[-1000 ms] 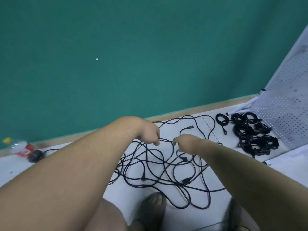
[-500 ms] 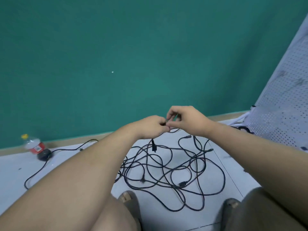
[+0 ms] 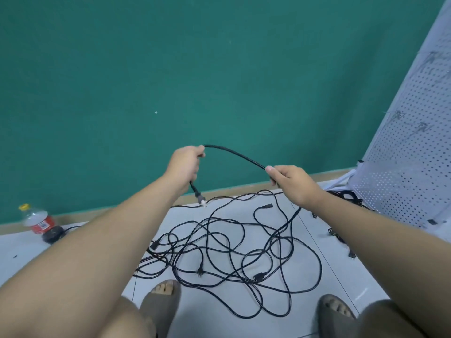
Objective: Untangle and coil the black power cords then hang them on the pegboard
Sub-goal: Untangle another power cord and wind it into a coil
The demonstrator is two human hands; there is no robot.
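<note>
A tangle of black power cords (image 3: 231, 254) lies on the white floor in front of me. My left hand (image 3: 185, 164) grips one black cord (image 3: 235, 153) near its end, and the plug (image 3: 200, 197) dangles below that hand. My right hand (image 3: 291, 182) grips the same cord further along, so a short arc spans the two raised hands. From my right hand the cord drops into the tangle. The white pegboard (image 3: 412, 147) leans at the right. Coiled black cords (image 3: 346, 196) lie at its foot, mostly hidden by my right arm.
A green wall (image 3: 170, 69) rises behind the floor. A plastic bottle with a red label (image 3: 39, 220) stands at the far left beside a small black object (image 3: 52, 234). My two sandalled feet (image 3: 162, 303) rest at the near edge of the tangle.
Both hands rose from the tangle and drew apart, left going left and right going right, stretching a length of one cord between them. The plug end now hangs free below my left hand.
</note>
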